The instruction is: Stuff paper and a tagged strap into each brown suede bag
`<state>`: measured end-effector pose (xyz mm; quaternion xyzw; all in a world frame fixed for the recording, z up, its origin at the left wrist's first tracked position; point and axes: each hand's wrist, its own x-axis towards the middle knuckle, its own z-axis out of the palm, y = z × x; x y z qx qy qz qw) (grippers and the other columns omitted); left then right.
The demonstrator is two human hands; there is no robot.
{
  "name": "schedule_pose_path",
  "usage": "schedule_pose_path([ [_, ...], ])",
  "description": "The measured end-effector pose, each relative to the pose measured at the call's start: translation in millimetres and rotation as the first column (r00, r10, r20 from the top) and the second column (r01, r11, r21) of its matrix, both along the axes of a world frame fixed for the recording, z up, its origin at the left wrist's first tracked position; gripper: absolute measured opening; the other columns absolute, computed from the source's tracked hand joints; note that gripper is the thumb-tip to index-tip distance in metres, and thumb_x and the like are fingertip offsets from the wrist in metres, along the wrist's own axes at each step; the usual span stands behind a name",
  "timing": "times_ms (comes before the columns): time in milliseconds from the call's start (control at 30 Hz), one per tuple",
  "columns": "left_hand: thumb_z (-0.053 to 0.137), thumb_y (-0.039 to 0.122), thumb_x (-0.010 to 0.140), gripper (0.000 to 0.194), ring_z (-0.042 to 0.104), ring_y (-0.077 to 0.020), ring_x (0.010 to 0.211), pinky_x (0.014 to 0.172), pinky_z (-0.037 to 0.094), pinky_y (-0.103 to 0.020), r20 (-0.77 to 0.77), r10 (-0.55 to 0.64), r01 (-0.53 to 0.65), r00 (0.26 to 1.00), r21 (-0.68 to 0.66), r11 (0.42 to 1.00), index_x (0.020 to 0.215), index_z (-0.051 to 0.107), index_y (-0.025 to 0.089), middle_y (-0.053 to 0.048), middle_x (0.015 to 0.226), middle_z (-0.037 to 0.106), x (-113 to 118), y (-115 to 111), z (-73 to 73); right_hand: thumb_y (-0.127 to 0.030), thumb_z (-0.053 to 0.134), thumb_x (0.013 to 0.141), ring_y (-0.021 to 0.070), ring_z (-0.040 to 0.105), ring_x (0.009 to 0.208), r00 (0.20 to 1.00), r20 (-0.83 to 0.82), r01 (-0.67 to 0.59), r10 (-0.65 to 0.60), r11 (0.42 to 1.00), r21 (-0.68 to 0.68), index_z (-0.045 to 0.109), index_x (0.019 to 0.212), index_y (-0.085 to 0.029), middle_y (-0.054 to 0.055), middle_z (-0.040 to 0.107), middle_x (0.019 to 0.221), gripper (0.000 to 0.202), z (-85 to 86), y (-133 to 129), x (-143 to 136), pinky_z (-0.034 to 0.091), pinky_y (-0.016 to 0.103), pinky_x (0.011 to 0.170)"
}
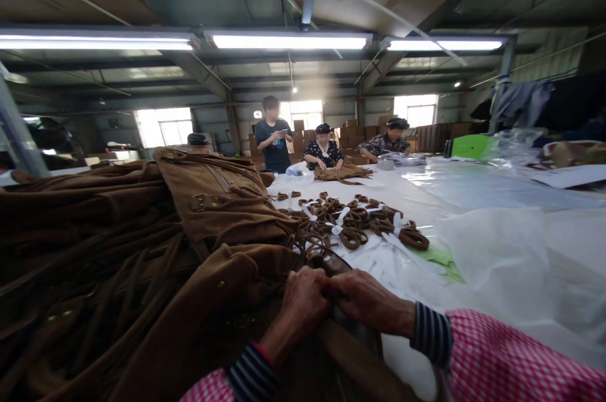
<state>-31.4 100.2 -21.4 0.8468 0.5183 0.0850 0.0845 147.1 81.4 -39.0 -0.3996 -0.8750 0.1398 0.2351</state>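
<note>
My left hand (305, 296) and my right hand (364, 298) meet at the upper edge of a brown canvas bag (237, 269) in front of me. Both are closed, with fingers curled in against each other. What they pinch is hidden, though brown fabric and a dark strip lie directly under them. A wide brown strap (355, 351) runs down toward me below the hands. Just beyond my fingers, several coiled brown straps (353, 235) lie bunched on the table, some with white ties around them.
A large heap of brown bags (95, 225) rises on the left. The white table (473, 190) carries clear plastic sheeting (502, 250) and a green cloth (442, 261). Across it, a person (324, 153) handles a brown piece (341, 171); other people are nearby. A bright green object (469, 147) stands far right.
</note>
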Motion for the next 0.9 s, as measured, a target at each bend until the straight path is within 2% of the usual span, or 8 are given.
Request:
schedule_pose_path([
  [100,0.059,0.019,0.077,0.016,0.061,-0.0236,0.102,0.081,0.036,-0.035,0.069,-0.002,0.002,0.998,-0.003,1.000,0.082,0.073,0.026,0.000,0.095,0.072,-1.1,-2.0,-4.9,-0.002,0.053,0.066,0.0152,0.063,0.072,0.983,-0.182,-0.041,0.021,0.993,-0.110,0.065,0.088,-0.017,0.000,0.069,0.078,0.029,8.3,1.6,15.9,0.044,0.024,0.066],
  [167,0.061,0.018,0.078,0.015,0.060,-0.0215,0.102,0.080,0.034,-0.034,0.135,-0.018,0.017,0.991,0.007,1.000,0.080,0.072,0.026,0.002,0.097,0.071,-4.4,-3.3,-9.1,-0.005,0.054,0.069,0.0161,0.067,0.074,0.936,-0.351,-0.045,-0.020,0.983,-0.177,0.067,0.093,-0.017,0.001,0.072,0.081,0.030,16.1,8.1,27.6,0.049,0.024,0.066],
  [233,0.060,0.015,0.081,0.016,0.058,-0.0211,0.101,0.080,0.032,-0.035,0.153,-0.044,0.038,0.987,0.047,0.998,0.081,0.071,0.025,0.002,0.096,0.070,-7.5,-2.4,-15.4,-0.011,0.055,0.073,0.0170,0.068,0.072,0.860,-0.492,0.022,-0.134,0.974,-0.227,0.068,0.091,-0.017,0.002,0.073,0.082,0.023,24.7,21.9,38.2,0.051,0.023,0.057],
  [300,0.059,0.013,0.084,0.018,0.056,-0.0228,0.100,0.080,0.029,-0.038,0.099,-0.088,0.076,0.991,0.117,0.990,0.080,0.071,0.025,0.001,0.093,0.070,-8.9,1.6,-23.5,-0.014,0.056,0.074,0.0176,0.069,0.071,0.804,-0.543,0.154,-0.244,0.966,-0.207,0.069,0.088,-0.017,0.003,0.073,0.083,0.020,32.1,43.0,47.8,0.049,0.021,0.049],
  [433,0.058,0.011,0.087,0.022,0.052,-0.0251,0.100,0.082,0.026,-0.041,0.050,-0.184,0.166,0.982,0.247,0.955,0.081,0.071,0.027,0.000,0.091,0.070,-8.2,7.5,-35.7,-0.012,0.059,0.072,0.0161,0.069,0.074,0.815,-0.455,0.395,-0.359,0.919,-0.018,0.074,0.081,-0.017,0.001,0.074,0.078,0.018,36.9,88.3,62.0,0.053,0.024,0.067],
  [600,0.066,0.011,0.086,0.016,0.050,-0.0239,0.100,0.084,0.025,-0.042,0.104,-0.185,0.153,0.977,0.253,0.955,0.079,0.069,0.025,0.002,0.091,0.070,-7.1,-1.4,-36.2,-0.012,0.062,0.069,0.0180,0.067,0.078,0.830,-0.401,0.437,-0.388,0.898,0.036,0.075,0.072,-0.018,0.001,0.073,0.075,0.014,27.2,125.2,67.1,0.049,0.029,0.082],
  [767,0.069,0.013,0.089,0.014,0.048,-0.0217,0.099,0.084,0.025,-0.041,0.155,-0.197,0.155,0.968,0.249,0.956,0.078,0.066,0.022,0.002,0.091,0.068,-6.3,-10.9,-32.4,-0.010,0.058,0.065,0.0170,0.063,0.070,0.846,-0.340,0.452,-0.411,0.891,0.046,0.073,0.072,-0.018,0.000,0.071,0.069,0.017,15.5,153.1,71.2,0.047,0.027,0.073],
  [900,0.071,0.015,0.089,0.014,0.047,-0.0210,0.099,0.084,0.025,-0.041,0.174,-0.199,0.154,0.965,0.243,0.958,0.078,0.065,0.021,0.002,0.090,0.067,-5.8,-14.2,-31.1,-0.010,0.059,0.066,0.0163,0.064,0.070,0.855,-0.263,0.477,-0.447,0.877,0.060,0.074,0.077,-0.018,0.000,0.072,0.071,0.020,9.3,159.4,68.5,0.045,0.024,0.068],
])
